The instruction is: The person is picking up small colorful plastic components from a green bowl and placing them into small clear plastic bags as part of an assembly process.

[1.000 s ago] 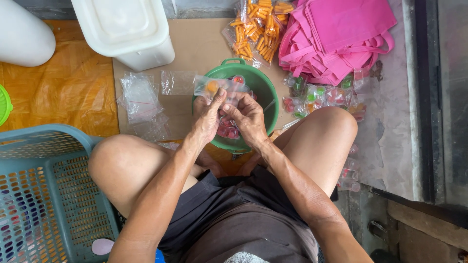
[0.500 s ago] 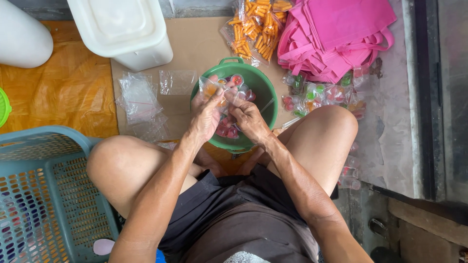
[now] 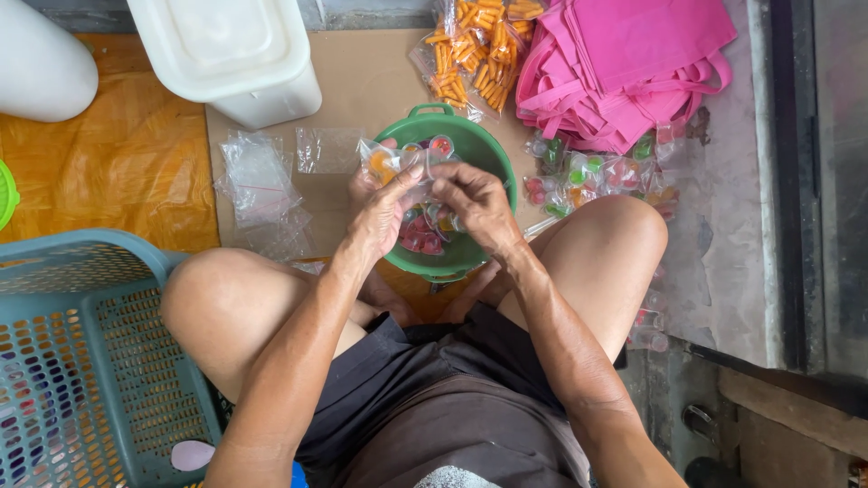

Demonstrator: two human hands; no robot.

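1. Clear plastic bag (image 3: 404, 163) of small coloured jelly cups: held in air over far-left rim of green basin (image 3: 493, 158), which sits on floor betw. person's knees.
2. Left hand (image 3: 384, 210): curled shut round bag's near/lower side, thumb on top; bag lies just beyond its fingers (image 3: 368, 183), toward top of view.
3. Right hand (image 3: 475, 199): fingers pinched closed on bag's right edge, touching it; palm over basin middle. Whether one cup is betw. the fingertips, cannot tell.
4. Bag's long axis: runs roughly left-right across view, slightly tilted, right end higher. Mouth side looks to be at right hand, not certain.
5. Nearer hand: both in contact; left carries most of the bag, right only its end.
6. Basin contents: loose jelly cups (image 3: 423, 237), red/pink mostly, directly under both hands, just below bag.
7. Surroundings: empty clear bags (image 3: 258, 176) on cardboard left of basin; filled bags (image 3: 588, 172) right of it; orange snack packs (image 3: 470, 50) and pink cloth bags (image 3: 624, 63) beyond; white tub (image 3: 231, 50) far-left; teal basket (image 3: 81, 361) beside left knee.
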